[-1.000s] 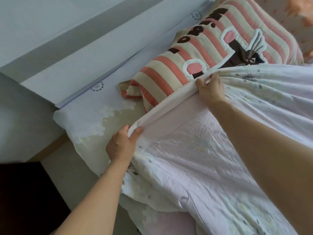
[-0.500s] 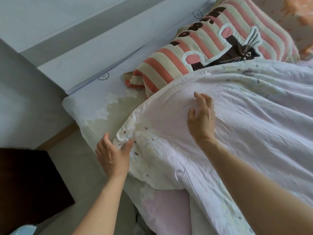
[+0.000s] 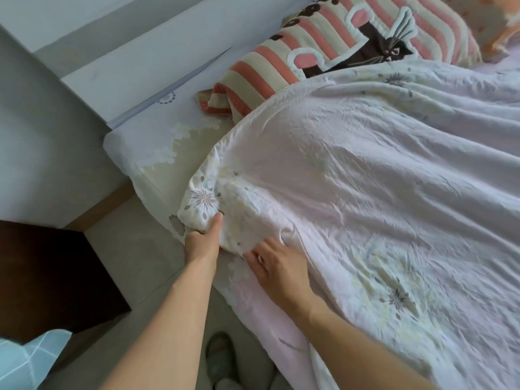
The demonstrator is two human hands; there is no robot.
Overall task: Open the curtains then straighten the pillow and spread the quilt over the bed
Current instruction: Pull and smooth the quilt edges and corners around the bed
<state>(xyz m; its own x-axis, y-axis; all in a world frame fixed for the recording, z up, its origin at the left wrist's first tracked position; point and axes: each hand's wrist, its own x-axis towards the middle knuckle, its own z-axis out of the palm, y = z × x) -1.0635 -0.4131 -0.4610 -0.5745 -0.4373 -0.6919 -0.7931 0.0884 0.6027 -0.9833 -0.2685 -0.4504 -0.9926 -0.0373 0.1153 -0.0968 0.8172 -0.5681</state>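
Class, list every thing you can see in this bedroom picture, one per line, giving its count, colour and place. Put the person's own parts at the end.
quilt: one, pale lilac with flower print, spread over the bed, overlapping the pillow's lower edge
pillow: one, pink and cream stripes, at the bed's head
bed sheet: one, pale floral, bare at the near corner
headboard: one, pale grey-white, behind the pillow
dark cabinet: one, brown, lower left
slipper: grey, on the floor, bottom edge
left hand: grips the quilt's corner
right hand: fingers at the quilt's edge

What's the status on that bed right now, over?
Left hand grips the quilt corner; right hand lies open at the quilt edge. Quilt spread over the bed, overlapping the striped pillow. Nothing in the way.
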